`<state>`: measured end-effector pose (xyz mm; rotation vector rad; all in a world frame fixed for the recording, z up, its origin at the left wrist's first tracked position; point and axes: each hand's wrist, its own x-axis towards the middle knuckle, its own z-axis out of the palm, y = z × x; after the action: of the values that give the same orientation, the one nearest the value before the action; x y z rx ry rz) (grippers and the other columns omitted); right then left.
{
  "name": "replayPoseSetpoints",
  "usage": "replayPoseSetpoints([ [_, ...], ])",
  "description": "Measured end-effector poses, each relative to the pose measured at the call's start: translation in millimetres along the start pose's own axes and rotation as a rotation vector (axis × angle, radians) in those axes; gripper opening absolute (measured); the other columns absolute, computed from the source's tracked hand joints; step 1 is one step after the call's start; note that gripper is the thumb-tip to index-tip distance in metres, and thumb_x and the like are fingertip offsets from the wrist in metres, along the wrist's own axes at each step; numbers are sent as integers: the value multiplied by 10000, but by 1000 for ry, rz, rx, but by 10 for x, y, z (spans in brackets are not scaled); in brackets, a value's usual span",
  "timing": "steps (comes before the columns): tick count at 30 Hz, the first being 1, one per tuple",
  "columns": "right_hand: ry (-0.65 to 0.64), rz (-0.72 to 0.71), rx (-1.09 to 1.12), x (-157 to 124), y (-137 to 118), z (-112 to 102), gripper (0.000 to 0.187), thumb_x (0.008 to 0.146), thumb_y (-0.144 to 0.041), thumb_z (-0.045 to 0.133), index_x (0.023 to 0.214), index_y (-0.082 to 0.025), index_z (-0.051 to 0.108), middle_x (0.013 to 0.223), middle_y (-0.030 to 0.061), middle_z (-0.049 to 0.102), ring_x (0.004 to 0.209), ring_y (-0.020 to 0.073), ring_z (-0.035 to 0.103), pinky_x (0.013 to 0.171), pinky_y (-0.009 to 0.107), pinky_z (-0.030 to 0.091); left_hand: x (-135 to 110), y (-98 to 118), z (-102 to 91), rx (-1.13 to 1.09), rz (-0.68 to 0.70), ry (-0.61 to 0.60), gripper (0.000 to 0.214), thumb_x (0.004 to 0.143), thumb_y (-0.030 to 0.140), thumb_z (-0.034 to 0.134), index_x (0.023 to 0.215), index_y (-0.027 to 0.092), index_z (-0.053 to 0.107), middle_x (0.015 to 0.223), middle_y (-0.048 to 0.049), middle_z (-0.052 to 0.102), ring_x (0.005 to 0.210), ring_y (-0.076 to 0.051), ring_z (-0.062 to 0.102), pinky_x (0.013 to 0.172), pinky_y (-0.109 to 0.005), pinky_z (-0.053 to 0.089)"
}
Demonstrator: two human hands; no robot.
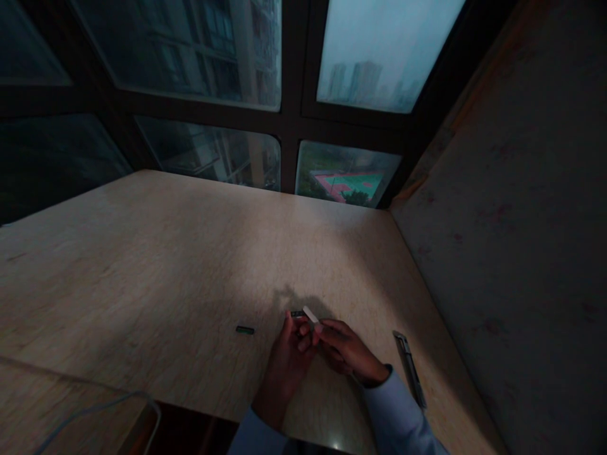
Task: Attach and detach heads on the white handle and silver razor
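Both my hands meet over the near middle of a pale wooden table (156,272). My left hand (287,360) is closed, its fingertips pinching a small dark piece (297,313). My right hand (344,352) is closed too, pinching a small white stick-like piece (310,315) that touches the dark one. The two pieces sit end to end just above the tabletop. What they are exactly is too small and dim to tell.
A small dark green-black chip (245,330) lies on the table left of my hands. A long metal tool (410,368) lies to the right near the wall (512,253). A cable (90,411) curves at the near left edge. Windows (284,114) stand behind the table.
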<state>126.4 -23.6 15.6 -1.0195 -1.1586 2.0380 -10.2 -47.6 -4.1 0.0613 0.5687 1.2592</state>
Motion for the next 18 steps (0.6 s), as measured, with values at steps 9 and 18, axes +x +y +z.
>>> replayPoseSetpoints([
  [9,-37,-24,-7,-9,-10,-14,450,800,-603,664,779,-156,607,419,-103,390,293,27,227,279,169,175,-1,6,5,-12,21,-5,403,770,511,727,674,134,620,581,35,490,518,-73,433,600,-241,430],
  [18,-58,-70,-15,7,21,6,442,812,-584,664,792,-144,624,464,-78,465,300,24,256,281,160,187,-2,-31,-5,6,-29,-18,378,780,495,726,751,126,645,620,28,524,558,-72,464,596,-217,419],
])
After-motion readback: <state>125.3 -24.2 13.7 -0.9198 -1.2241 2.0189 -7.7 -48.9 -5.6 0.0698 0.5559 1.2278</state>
